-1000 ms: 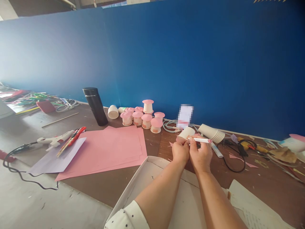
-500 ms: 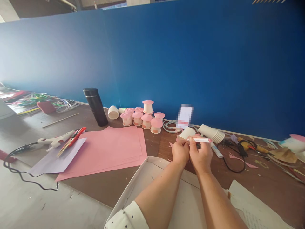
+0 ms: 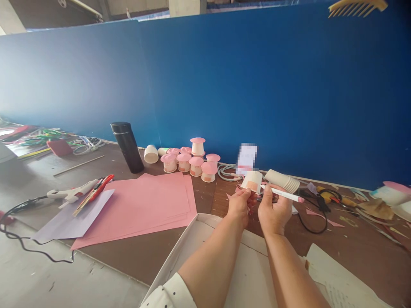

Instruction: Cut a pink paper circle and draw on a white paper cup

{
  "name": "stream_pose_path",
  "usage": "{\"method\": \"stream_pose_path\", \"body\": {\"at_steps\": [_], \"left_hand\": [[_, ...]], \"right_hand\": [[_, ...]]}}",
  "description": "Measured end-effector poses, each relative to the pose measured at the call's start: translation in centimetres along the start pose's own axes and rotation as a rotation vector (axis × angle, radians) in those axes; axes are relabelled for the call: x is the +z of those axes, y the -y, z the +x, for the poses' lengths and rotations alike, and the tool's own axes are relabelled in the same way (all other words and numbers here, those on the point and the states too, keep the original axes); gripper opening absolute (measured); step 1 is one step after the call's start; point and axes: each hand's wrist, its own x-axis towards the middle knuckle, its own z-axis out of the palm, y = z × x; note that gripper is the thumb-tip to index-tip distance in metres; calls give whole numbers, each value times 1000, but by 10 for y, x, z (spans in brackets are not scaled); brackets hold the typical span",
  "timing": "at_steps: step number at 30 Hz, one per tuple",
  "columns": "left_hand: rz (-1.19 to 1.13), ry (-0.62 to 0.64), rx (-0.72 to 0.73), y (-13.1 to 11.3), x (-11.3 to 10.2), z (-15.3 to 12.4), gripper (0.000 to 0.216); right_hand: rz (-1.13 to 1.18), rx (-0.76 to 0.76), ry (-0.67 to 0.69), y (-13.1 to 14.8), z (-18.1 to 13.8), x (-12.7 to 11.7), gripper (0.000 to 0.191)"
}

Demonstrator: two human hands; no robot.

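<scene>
My left hand (image 3: 238, 206) grips a white paper cup (image 3: 253, 178) by its lower rim. The cup is upside down and has an orange-tan patch on the side towards me. Between the fingers of my right hand (image 3: 275, 212) is a white marker (image 3: 287, 194) with a pink end, its tip close to the cup's right side. Whether the tip touches the cup I cannot tell. Farther left stand several finished-looking upturned cups with pink paper tops (image 3: 196, 161), one of them stacked above the others.
A shallow white box (image 3: 192, 244) lies under my forearms. Pink paper sheets (image 3: 150, 201), a glue gun (image 3: 72, 193) and a red cutter (image 3: 102, 187) lie left. A black flask (image 3: 128, 147) stands behind. Nested paper cups (image 3: 282, 181) and cables lie right.
The cup has turned so its orange-tan patch faces me. My right hand has moved slightly right, the marker now slanting down to the right. The view has tilted slightly up.
</scene>
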Motion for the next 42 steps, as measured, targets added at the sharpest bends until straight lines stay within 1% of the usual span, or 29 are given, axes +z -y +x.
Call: {"method": "stream_pose_path", "body": {"at_steps": [5, 11, 14, 19, 26, 33, 37, 42], "left_hand": [[9, 54, 9, 3, -1, 0, 13], [59, 65, 6, 2, 0, -2, 13], [73, 61, 4, 2, 0, -2, 14], [40, 65, 23, 3, 0, 0, 12], [-14, 8, 5, 2, 1, 0, 11], [12, 10, 5, -3, 3, -5, 8], [24, 8, 11, -3, 3, -5, 7], [71, 22, 7, 1, 0, -1, 11]], "right_hand": [[-25, -17, 46, -3, -1, 1, 28], [-41, -51, 56, -6, -1, 2, 26], [-46, -61, 71, -8, -1, 2, 25], [-88, -67, 83, -10, -2, 3, 30], [-44, -87, 119, -9, 0, 2, 27], [-93, -71, 89, -11, -2, 3, 32], [-84, -75, 104, -12, -2, 3, 29], [-79, -72, 99, -10, -2, 2, 28]]}}
